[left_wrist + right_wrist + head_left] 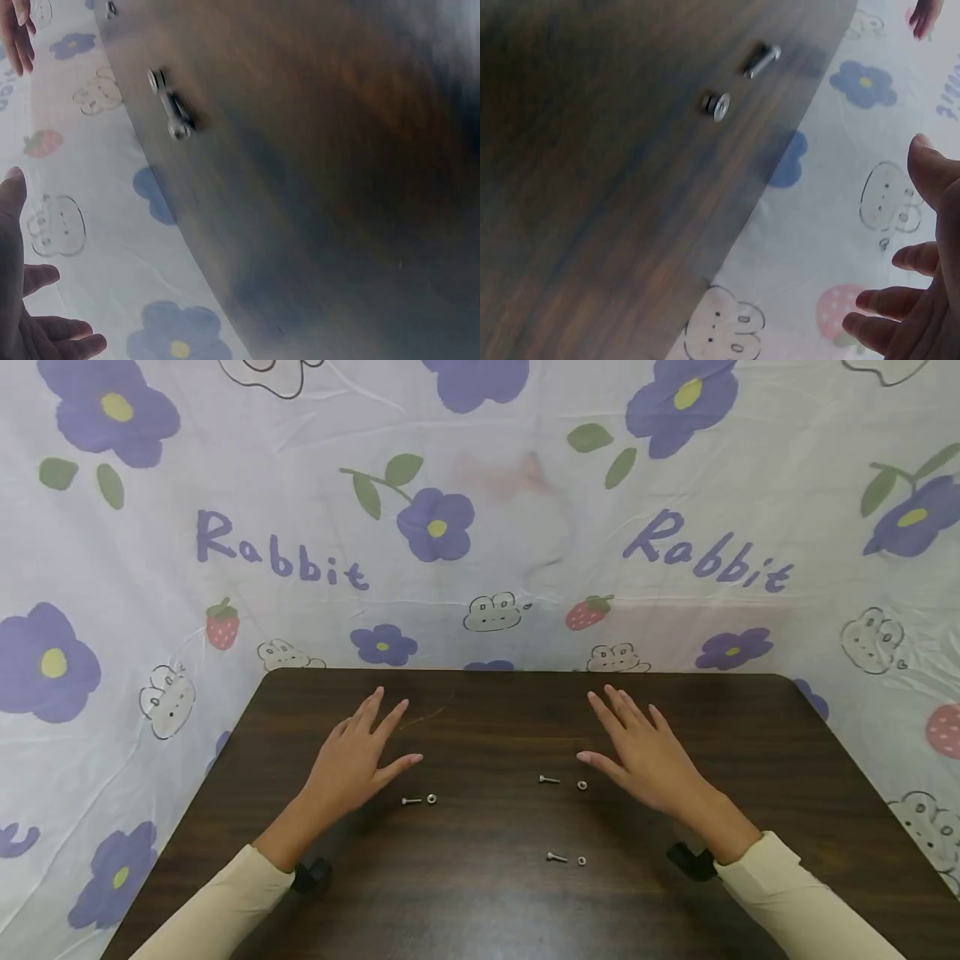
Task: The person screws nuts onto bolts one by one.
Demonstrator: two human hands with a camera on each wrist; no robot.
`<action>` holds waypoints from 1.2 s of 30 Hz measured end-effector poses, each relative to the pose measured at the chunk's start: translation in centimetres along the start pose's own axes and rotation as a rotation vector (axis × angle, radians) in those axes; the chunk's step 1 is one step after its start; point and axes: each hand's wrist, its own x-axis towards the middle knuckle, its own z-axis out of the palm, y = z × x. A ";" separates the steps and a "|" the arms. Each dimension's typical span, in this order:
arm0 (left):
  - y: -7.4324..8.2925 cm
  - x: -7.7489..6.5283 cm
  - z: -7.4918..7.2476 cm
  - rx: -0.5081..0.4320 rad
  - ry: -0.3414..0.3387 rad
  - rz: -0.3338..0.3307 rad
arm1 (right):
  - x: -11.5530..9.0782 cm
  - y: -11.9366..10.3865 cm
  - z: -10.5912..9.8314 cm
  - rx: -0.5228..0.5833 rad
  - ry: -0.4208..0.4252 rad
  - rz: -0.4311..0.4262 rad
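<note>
Both my hands hover open, palms down, over a dark wooden table. My left hand has its fingers spread; a small steel bolt and a nut lie just below its thumb. My right hand is spread the same way, with a second bolt and nut beside its thumb. A third bolt and nut lie nearer to me. The left wrist view shows a bolt with its nut. The right wrist view shows a bolt and a nut. Neither hand holds anything.
A white cloth printed with purple flowers, strawberries and "Rabbit" hangs behind and around the table. Cream sleeves cover both forearms, and black wrist mounts sit under them. The table's far edge lies just beyond the fingertips.
</note>
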 end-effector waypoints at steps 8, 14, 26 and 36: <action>1.1 -1.3 -0.3 0.012 -0.061 0.006 | -1.2 -2.1 -0.1 -0.021 0.026 -0.079; 1.5 -2.4 -0.1 0.027 -0.067 0.028 | -1.7 -3.9 0.1 -0.062 0.075 -0.200; 1.7 -3.8 0.8 0.083 -0.030 0.126 | -1.2 -7.8 0.8 0.047 0.077 -0.306; 1.2 -4.2 1.4 0.048 -0.042 0.126 | 0.7 -10.4 1.0 0.086 0.050 -0.361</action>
